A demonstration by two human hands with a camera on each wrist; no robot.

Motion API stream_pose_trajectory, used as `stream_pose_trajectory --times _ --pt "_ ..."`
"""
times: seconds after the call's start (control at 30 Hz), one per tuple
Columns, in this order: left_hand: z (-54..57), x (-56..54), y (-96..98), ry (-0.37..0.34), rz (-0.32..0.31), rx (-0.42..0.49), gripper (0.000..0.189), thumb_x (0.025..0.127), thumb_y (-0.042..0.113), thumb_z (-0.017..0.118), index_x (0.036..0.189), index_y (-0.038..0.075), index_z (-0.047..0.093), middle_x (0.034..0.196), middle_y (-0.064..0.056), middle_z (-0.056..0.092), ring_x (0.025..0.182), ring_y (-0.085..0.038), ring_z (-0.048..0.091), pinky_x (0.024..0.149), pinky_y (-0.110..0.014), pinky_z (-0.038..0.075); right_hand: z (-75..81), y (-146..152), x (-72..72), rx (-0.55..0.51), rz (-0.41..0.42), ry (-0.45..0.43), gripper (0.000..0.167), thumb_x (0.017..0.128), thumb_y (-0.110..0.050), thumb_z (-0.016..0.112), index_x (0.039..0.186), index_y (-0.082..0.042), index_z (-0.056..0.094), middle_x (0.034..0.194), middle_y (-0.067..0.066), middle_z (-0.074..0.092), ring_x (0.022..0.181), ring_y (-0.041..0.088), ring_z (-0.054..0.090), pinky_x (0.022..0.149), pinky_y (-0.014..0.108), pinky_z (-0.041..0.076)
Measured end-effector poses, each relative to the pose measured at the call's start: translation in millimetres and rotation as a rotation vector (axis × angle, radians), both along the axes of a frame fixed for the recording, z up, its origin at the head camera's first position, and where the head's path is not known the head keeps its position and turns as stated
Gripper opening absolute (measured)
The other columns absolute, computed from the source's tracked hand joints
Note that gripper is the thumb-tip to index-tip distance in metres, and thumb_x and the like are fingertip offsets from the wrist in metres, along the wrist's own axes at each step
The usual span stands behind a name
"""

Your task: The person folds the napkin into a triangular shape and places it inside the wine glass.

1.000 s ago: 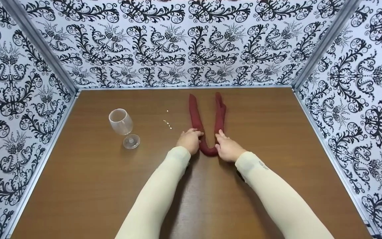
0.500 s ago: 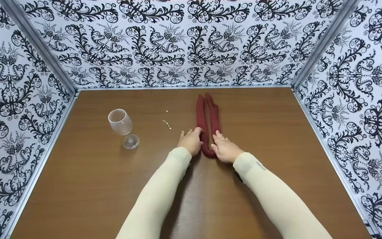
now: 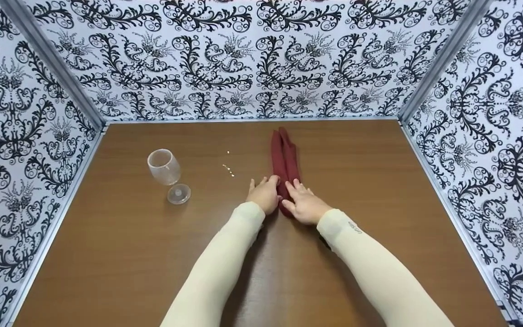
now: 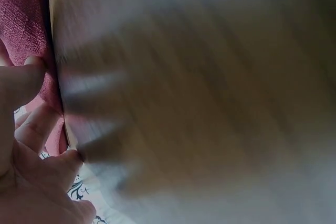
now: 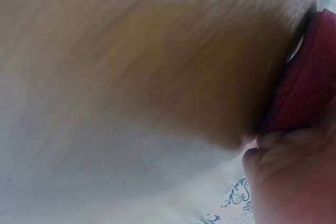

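Observation:
A dark red cloth (image 3: 284, 156), rolled long and doubled into a narrow U, lies on the table with its bend toward the person. My left hand (image 3: 263, 197) rests against its left side near the bend. From the right, my right hand (image 3: 308, 206) presses on the same part with fairly straight fingers, partly hiding the bend. In the left wrist view, the thumb and fingertips touch the woven red cloth (image 4: 23, 14). Fingers of the right hand (image 5: 294, 182) lie along the cloth (image 5: 304, 82) in the right wrist view; some fingertips are hidden there.
A clear stemmed glass (image 3: 165, 169) stands on the brown table (image 3: 366, 181) to the left. Several tiny white bits (image 3: 229, 169) lie between glass and cloth. Patterned black-and-white walls (image 3: 243, 68) enclose the back and sides.
Both hands have moved toward each other, pushing the cloth's two legs together. The wide U has narrowed until the legs lie side by side. The glass stays put.

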State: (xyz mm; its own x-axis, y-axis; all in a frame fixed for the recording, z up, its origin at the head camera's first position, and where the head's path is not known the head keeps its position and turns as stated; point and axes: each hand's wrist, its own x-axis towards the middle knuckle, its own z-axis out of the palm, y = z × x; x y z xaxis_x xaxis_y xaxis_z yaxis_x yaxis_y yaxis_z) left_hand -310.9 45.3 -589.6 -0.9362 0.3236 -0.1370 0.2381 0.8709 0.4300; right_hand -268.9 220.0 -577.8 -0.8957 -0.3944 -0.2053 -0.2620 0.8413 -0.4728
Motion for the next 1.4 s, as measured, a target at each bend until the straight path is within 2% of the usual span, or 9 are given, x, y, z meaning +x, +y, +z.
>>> stream_pose_trajectory --times 0.3,0.5,0.83,1.0,1.17,1.4 --pt "-2.4 -2.0 -1.2 -0.027 -0.006 0.056 0.065 0.099 0.024 0.072 0.156 0.016 0.043 0.155 0.007 0.059 0.157 -0.029 0.038 0.130 -0.064 0.011 -4.8 -2.9 -0.3 0.063 -0.007 0.011 0.071 0.112 -0.046 0.041 0.169 -0.010 0.021 0.172 0.032 0.011 0.162 0.046 0.016 0.132 0.057 0.014" --pt "-0.9 -2.8 -2.8 -0.032 -0.016 0.043 0.066 0.100 0.023 0.071 0.158 0.015 0.040 0.154 0.009 0.059 0.157 -0.030 0.037 0.130 -0.065 0.011 -6.6 -3.7 -1.3 0.092 -0.005 0.016 0.067 0.112 -0.048 0.039 0.169 -0.015 0.025 0.172 0.032 0.011 0.162 0.045 0.016 0.132 0.058 0.014" --pt "-2.6 -3.1 -5.0 -0.028 -0.035 0.030 0.064 0.101 0.021 0.068 0.159 0.014 0.040 0.156 0.009 0.056 0.157 -0.028 0.038 0.130 -0.065 0.012 -8.7 -8.8 -2.1 0.147 -0.021 0.062 0.064 0.111 -0.045 0.039 0.165 -0.011 0.035 0.170 0.034 0.017 0.160 0.047 0.021 0.131 0.060 0.018" --pt "2.1 -0.4 -8.9 -0.009 -0.026 0.034 0.060 0.104 0.021 0.063 0.160 0.017 0.042 0.159 0.000 0.055 0.155 -0.031 0.041 0.130 -0.062 0.016 -6.5 -14.2 -0.8 0.148 -0.036 0.091 0.063 0.110 -0.042 0.043 0.162 -0.007 0.039 0.168 0.036 0.021 0.158 0.051 0.025 0.129 0.062 0.020" --pt "11.4 3.3 -16.3 0.042 -0.002 0.017 0.053 0.106 0.021 0.059 0.157 0.017 0.046 0.158 -0.006 0.056 0.153 -0.034 0.045 0.129 -0.060 0.022 -10.7 -18.0 -1.3 0.174 -0.043 0.087 0.063 0.111 -0.041 0.040 0.164 -0.007 0.036 0.170 0.035 0.018 0.157 0.053 0.024 0.130 0.062 0.018" --pt "22.1 8.4 -32.5 0.170 0.006 -0.018 0.052 0.104 0.025 0.062 0.154 0.015 0.050 0.153 -0.012 0.060 0.148 -0.035 0.051 0.126 -0.056 0.033 -14.0 -18.5 1.7 0.157 -0.060 0.063 0.062 0.112 -0.039 0.038 0.165 -0.008 0.033 0.172 0.033 0.012 0.158 0.055 0.018 0.129 0.065 0.017"
